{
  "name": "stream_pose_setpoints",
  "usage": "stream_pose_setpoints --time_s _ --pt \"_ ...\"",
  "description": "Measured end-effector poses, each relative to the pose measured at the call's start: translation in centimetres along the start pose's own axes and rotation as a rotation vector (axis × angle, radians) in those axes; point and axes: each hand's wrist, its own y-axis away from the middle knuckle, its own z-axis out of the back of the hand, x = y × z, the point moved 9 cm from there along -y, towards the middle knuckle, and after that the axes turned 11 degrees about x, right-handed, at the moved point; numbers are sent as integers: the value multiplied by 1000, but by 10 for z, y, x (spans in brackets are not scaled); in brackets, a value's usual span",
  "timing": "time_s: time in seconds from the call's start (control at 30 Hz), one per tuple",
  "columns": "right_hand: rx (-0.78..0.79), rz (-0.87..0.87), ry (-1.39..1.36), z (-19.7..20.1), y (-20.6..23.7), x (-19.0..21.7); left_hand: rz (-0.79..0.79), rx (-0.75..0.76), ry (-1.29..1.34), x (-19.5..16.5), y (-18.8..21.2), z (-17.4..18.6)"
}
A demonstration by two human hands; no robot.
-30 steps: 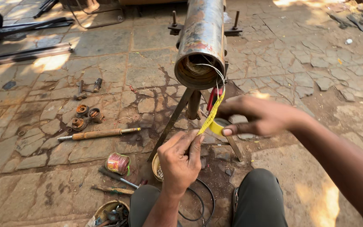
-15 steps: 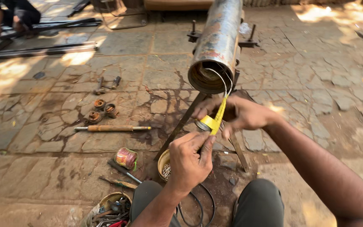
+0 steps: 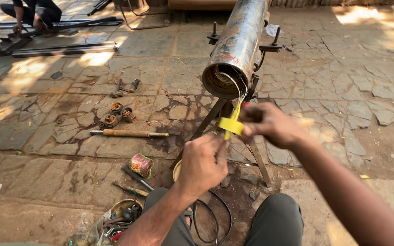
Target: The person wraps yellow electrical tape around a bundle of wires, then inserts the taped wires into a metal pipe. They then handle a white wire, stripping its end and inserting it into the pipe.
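A rusty metal pipe (image 3: 240, 43) rests on a stand, its open end facing me. Thin white wires (image 3: 239, 86) run out of the open end down to my hands. My right hand (image 3: 270, 123) grips a roll of yellow tape (image 3: 231, 125) just below the pipe's mouth. My left hand (image 3: 202, 164), a little lower and to the left, pinches the wires and the tape's lower end. Both hands nearly touch.
On the stone paving to the left lie a wooden-handled tool (image 3: 126, 133), small metal rings (image 3: 119, 114), a spool of copper wire (image 3: 140, 164), a screwdriver (image 3: 137, 177) and a bowl of tools (image 3: 119, 214). A black cable (image 3: 215, 218) loops between my knees. Another person (image 3: 33, 13) crouches far left.
The view has shifted, so the pipe and hands sit further right. My right hand has carried the yellow tape roll round the wires; the left hand keeps its pinch.
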Motion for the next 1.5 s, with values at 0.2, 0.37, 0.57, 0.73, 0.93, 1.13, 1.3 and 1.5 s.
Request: stream_pose_setpoints --time_s 0.2,0.37,0.57,0.73,0.93,1.13,1.3,1.5 --pt "71 320 -386 -25 -49 2 11 -38 -29 -9 -1 8" --pt "454 414 126 -20 -29 14 22 -108 -53 -11 -2 29" --pt "313 21 306 5 -3 3 50 -70 -169 -6 -1 30" --pt "-235 381 874 7 38 72 206 60 123 22 -4 23" --pt "-566 692 1073 -4 52 125 301 71 184 26 7 8" --pt "-698 608 946 -6 46 125 409 131 729 52 4 -27" --pt "-728 634 972 -11 45 118 407 179 132 69 -22 -12" --pt "-815 656 751 5 53 71 -473 -341 -303 15 -67 40"
